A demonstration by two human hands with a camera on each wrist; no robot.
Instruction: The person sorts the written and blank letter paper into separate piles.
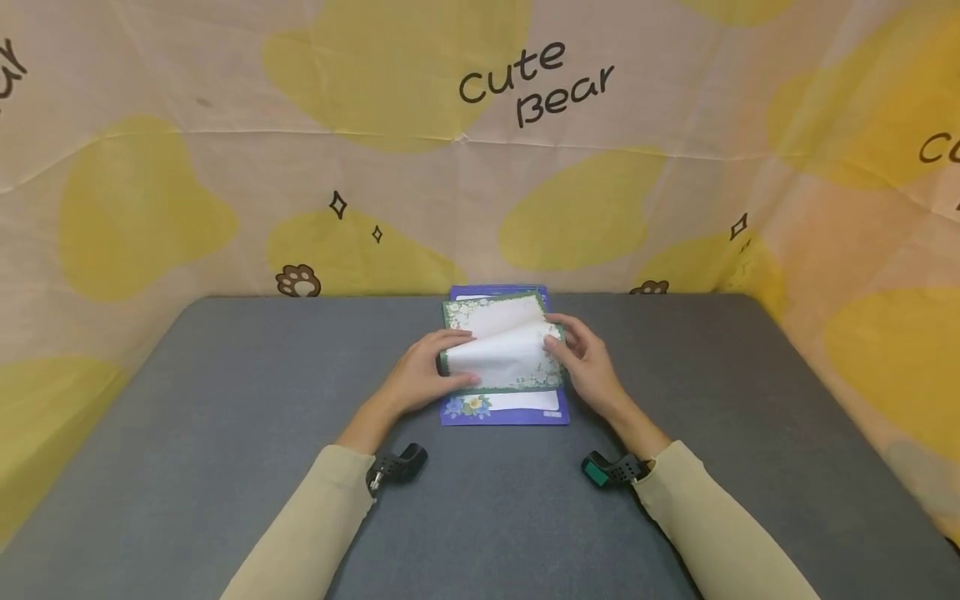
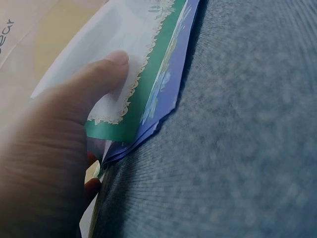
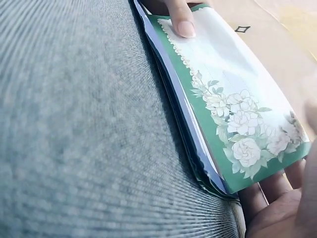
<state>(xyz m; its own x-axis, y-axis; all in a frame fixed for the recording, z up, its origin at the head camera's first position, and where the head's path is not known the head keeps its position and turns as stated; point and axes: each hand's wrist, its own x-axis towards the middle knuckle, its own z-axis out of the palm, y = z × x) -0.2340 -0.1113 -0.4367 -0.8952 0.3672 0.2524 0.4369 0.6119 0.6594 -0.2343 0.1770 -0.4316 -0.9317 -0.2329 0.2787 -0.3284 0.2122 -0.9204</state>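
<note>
A white sheet of paper with a green border and white printed flowers lies bent across its middle, its near half lifted toward me. My left hand grips its left edge, the thumb flat on the printed face and the fingers behind. At the right edge my right hand holds the sheet with the thumb on top. Its other fingers reach beneath the flowered corner in the right wrist view. Under this sheet are purple-bordered papers with blue flowers, showing at the near and far ends.
The papers lie on a grey table, close to its far edge. Behind it hangs a cream and yellow cloth with printed lettering. Each wrist wears a black strap below a beige sleeve.
</note>
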